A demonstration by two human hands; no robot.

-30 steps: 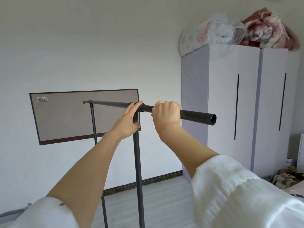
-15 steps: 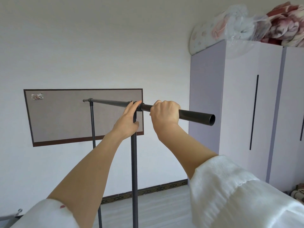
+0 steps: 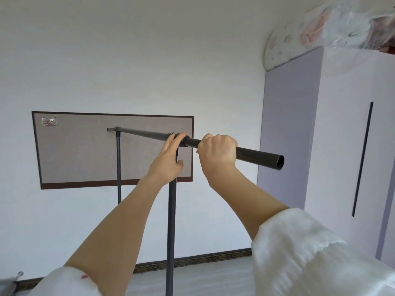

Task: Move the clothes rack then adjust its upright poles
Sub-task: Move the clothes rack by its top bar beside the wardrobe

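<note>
A dark metal clothes rack stands before me. Its top bar [image 3: 149,133] runs from far left toward me and ends in an open tube mouth at the right. My right hand [image 3: 218,151] is wrapped over the near part of the bar. My left hand [image 3: 170,159] grips the joint where the near upright pole [image 3: 171,227] meets the bar, fingers over the top, thumb around the pole. The far upright pole [image 3: 118,165] rises under the bar's far end. The rack's base is out of sight.
A tall lilac-and-white wardrobe [image 3: 299,135] stands at the right, with bagged bedding [image 3: 333,24] on top. A grey-brown panel [image 3: 85,150] hangs on the white wall behind the rack. Pale floor and a patterned skirting board [image 3: 203,257] show below.
The view has swung left and upward, so the wardrobe has slid toward the right edge. Both hands keep the same hold on the rack.
</note>
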